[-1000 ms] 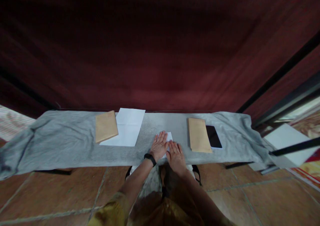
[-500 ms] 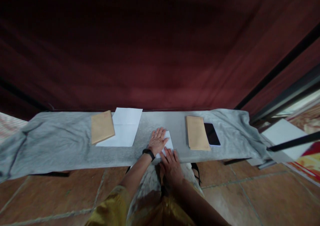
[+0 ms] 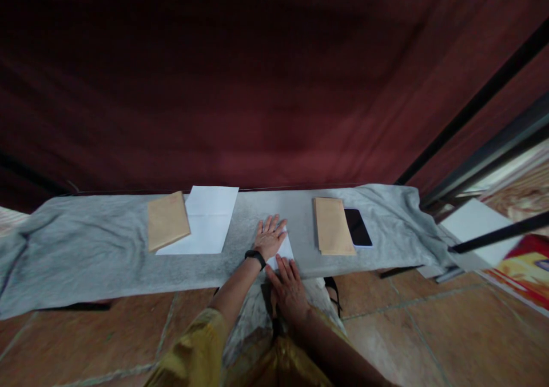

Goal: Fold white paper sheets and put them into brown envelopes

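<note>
A small piece of white paper (image 3: pixel 285 248), apparently folded, lies on the grey cloth in front of me, partly covered by both hands. My left hand (image 3: pixel 269 241) rests flat on its left and far part, fingers spread and pointing away from me; a dark band circles that wrist. At the paper's near edge, my right hand (image 3: pixel 290 287) lies with its fingers stretched out and the fingertips on the sheet. To the left are larger white sheets (image 3: pixel 210 218) with a crease across them, overlapped by a brown envelope stack (image 3: pixel 168 221).
Grey cloth (image 3: pixel 107 244) covers a long narrow bench. More brown envelopes (image 3: pixel 334 227) lie on the right, beside a dark-screened phone (image 3: pixel 358 228). A dark red curtain (image 3: pixel 257 118) hangs behind. Dark metal bars (image 3: pixel 500 232) and a white board (image 3: pixel 476 227) are at far right.
My left hand stays flat on the paper, its fingers a little more spread. My right hand has slid slightly nearer to me along the paper's edge. The whole view has shifted slightly.
</note>
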Tool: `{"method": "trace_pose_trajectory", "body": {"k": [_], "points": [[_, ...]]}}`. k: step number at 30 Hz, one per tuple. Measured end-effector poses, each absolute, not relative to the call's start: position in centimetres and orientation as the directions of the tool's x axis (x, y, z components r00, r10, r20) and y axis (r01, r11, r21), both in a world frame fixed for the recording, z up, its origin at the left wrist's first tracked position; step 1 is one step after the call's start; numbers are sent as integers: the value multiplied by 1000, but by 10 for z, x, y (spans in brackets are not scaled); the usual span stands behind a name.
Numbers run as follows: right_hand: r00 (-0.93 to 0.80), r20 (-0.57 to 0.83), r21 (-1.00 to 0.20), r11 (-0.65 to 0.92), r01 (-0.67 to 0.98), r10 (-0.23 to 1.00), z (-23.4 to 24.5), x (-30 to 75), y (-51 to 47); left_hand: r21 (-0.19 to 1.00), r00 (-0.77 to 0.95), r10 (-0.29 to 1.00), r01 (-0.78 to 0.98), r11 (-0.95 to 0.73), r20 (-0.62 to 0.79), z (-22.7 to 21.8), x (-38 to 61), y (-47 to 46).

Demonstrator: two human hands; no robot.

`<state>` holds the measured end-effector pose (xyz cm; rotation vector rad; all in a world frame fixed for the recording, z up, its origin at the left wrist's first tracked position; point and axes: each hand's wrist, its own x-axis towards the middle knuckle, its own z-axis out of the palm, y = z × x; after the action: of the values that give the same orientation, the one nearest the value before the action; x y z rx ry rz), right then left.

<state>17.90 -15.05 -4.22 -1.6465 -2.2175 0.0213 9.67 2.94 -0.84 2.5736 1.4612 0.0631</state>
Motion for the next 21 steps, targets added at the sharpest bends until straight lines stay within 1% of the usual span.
{"method": "trace_pose_trajectory", "body": {"k": [5, 14, 17, 21], "points": [[-283, 292, -192, 346, 919, 914, -44, 183, -154, 184, 483, 875, 861, -473, -11, -11, 100, 31], [-264, 347, -237, 356, 904, 900, -45, 188, -157, 161, 425, 899, 885, -437, 104, -17, 66, 20], [-246, 368, -256, 352, 900, 897, -47, 190, -158, 198, 429, 893, 871, -449, 134, -15, 50, 15], [-218, 391, -276, 340, 899, 894, -46, 191, -160, 309, 418, 900, 846, -435, 123, -9, 42, 12]]}}
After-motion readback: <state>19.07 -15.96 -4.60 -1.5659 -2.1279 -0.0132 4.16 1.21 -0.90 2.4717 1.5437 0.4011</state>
